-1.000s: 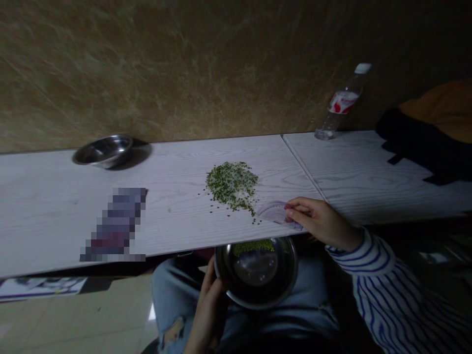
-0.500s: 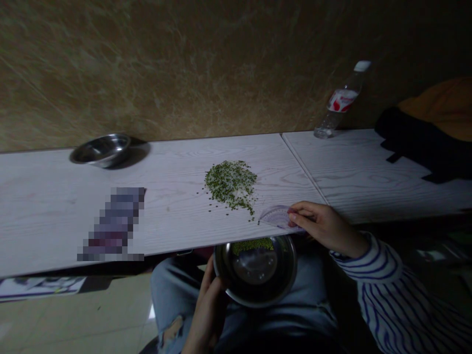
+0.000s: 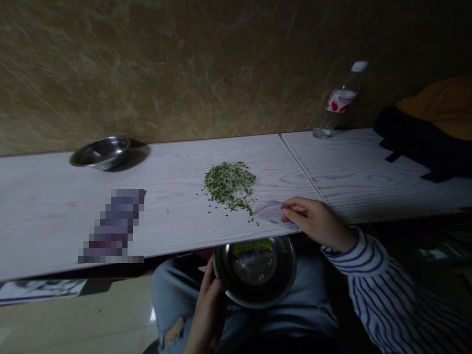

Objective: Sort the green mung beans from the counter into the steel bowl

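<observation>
In my right hand [image 3: 313,219] is a clear purplish protractor [image 3: 267,212], pinched between thumb and fingers just above the table's front edge. Its far end lies close to a scattered pile of small green beans [image 3: 228,183], near the pile's lower right tail. My left hand [image 3: 212,300] grips the left rim of a steel bowl [image 3: 254,295], which sits over my lap right below the table edge. More green beans [image 3: 254,245] are gathered inside, along the bowl's far side. Part of my left hand's fingers is hidden under the bowl.
The white wood-grain table [image 3: 177,182] meets a brown marbled wall [image 3: 184,73]. A second steel bowl [image 3: 103,155] stands at the back left, behind a pixelated flat item [image 3: 114,223]. At the right are a water bottle [image 3: 337,103] and a dark and orange cloth item [image 3: 431,132].
My right hand has moved slightly left with the protractor, bringing it closer to the bean pile. The left hand and the bowl have stayed in place.
</observation>
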Demonstrator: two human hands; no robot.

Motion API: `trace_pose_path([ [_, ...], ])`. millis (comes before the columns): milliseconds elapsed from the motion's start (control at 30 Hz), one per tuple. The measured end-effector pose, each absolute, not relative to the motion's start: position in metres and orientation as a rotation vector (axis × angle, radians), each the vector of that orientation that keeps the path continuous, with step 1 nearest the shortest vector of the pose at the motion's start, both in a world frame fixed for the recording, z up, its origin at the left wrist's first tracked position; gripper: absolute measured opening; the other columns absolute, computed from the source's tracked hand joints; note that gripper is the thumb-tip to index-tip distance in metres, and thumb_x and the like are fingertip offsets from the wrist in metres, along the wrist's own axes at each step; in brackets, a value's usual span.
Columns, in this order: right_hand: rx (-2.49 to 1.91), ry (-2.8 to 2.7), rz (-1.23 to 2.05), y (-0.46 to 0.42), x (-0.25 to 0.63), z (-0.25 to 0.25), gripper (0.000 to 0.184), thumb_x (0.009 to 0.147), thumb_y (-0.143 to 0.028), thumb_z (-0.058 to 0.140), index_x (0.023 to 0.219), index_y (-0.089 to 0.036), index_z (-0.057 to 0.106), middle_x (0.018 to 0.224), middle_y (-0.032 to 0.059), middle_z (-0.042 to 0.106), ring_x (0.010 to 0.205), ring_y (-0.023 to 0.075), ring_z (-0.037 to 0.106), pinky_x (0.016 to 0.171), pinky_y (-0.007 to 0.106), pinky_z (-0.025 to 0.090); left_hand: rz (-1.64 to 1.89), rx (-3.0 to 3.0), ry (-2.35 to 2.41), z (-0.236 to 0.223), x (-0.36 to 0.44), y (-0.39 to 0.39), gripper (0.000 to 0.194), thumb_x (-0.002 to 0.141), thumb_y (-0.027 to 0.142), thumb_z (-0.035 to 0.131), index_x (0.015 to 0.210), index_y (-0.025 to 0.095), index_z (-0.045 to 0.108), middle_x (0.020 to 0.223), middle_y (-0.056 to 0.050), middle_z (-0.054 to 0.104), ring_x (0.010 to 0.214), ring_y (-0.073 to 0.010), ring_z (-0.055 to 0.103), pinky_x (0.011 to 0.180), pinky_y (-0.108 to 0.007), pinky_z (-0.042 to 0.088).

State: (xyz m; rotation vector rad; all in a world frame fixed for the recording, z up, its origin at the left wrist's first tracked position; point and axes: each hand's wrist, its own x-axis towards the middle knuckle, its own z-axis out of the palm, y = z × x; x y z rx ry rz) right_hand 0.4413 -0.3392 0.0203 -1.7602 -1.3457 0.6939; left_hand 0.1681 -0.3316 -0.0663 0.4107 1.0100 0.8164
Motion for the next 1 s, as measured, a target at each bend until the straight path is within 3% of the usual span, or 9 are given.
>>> trace_pose_path([
  [200,-1.822,-1.308,0.660,-0.336,0.446,0.016,0.020,0.085,-0.039,0.058,0.089,-0.021,0.066,0.078,0.0070,0.078,0.070,0.0221,0.074,0.059,0.029,0.053,0.805,0.424,0.963,-0.070,0.164,-0.330,0.069,0.065,0.022,0.076,0.133,0.030,0.067,0.130,-0.004,0.073,0.138,-0.0313,0.052,0.112,-0.040,0.041],
  [533,-1.761,-1.355,0.693,-0.333,0.434,0.022,0.016,0.085,-0.034,0.057,0.085,-0.021,0.066,0.077,0.0069,0.078,0.072,0.0210,0.075,0.063,0.028,0.055,0.800,0.430,1.005,-0.070,0.164,-0.330,0.074,0.065,0.023,0.074,0.138,0.030,0.063,0.127,-0.007,0.074,0.122,-0.0345,0.064,0.103,-0.046,0.049],
  [833,-1.807,-1.331,0.641,-0.331,0.439,0.019,0.015,0.085,-0.033,0.058,0.087,-0.021,0.067,0.077,0.0067,0.079,0.069,0.0214,0.075,0.058,0.028,0.054,0.830,0.416,1.015,-0.065,0.166,-0.332,0.065,0.067,0.021,0.073,0.131,0.030,0.068,0.125,-0.005,0.075,0.133,-0.0327,0.056,0.108,-0.043,0.044],
  [1000,-1.827,-1.291,0.606,-0.330,0.443,0.019,0.015,0.085,-0.033,0.059,0.087,-0.021,0.067,0.076,0.0067,0.079,0.069,0.0216,0.075,0.059,0.028,0.054,0.822,0.421,1.016,-0.061,0.167,-0.331,0.066,0.068,0.023,0.072,0.133,0.029,0.066,0.126,-0.005,0.075,0.127,-0.0325,0.060,0.106,-0.043,0.046],
])
